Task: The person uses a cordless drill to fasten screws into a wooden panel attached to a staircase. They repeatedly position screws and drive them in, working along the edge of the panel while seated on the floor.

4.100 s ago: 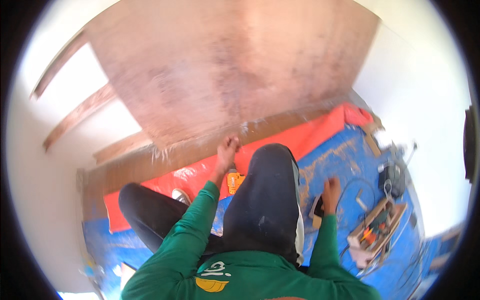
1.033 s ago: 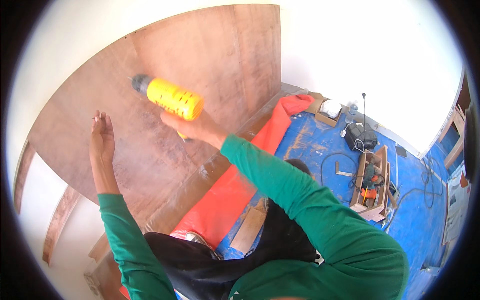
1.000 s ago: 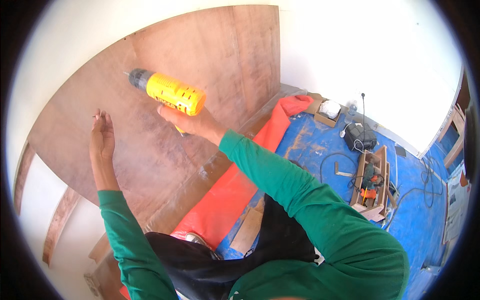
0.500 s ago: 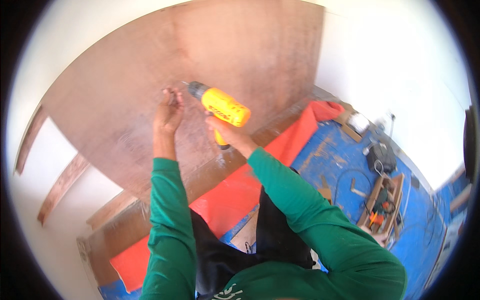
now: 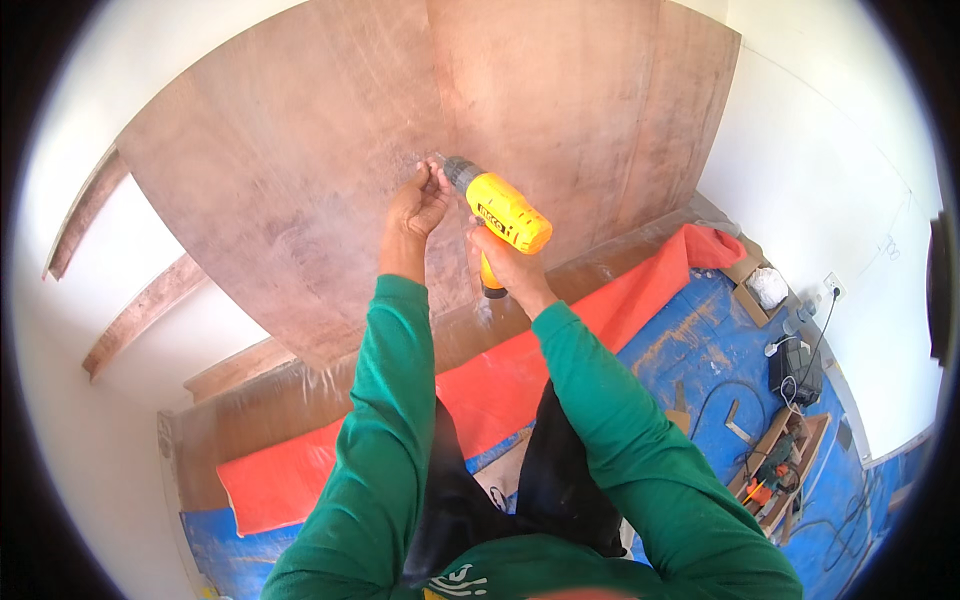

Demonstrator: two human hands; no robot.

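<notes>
My right hand [image 5: 512, 265] is wrapped round the handle of a yellow cordless drill [image 5: 508, 212], its black chuck [image 5: 460, 173] pointing up and left at a brown plywood panel [image 5: 330, 130]. Just left of the chuck is my left hand [image 5: 420, 205], fingers pinched together at the drill's tip, close to the panel's face. Whatever is between those fingertips is too small to make out. Both forearms, in green sleeves, come up from the lower edge.
A red sheet [image 5: 480, 405] lies along the panel's foot, over a blue floor covering [image 5: 655, 350]. At right are a wooden tool box [image 5: 815, 445], a black case [image 5: 795, 370] and an open carton [image 5: 752, 300]. Wooden battens [image 5: 150, 305] cross the white wall at left.
My left fingertips have come together with the drill's tip, where a gap showed before. The whole view has shifted, so panel and floor things sit further right.
</notes>
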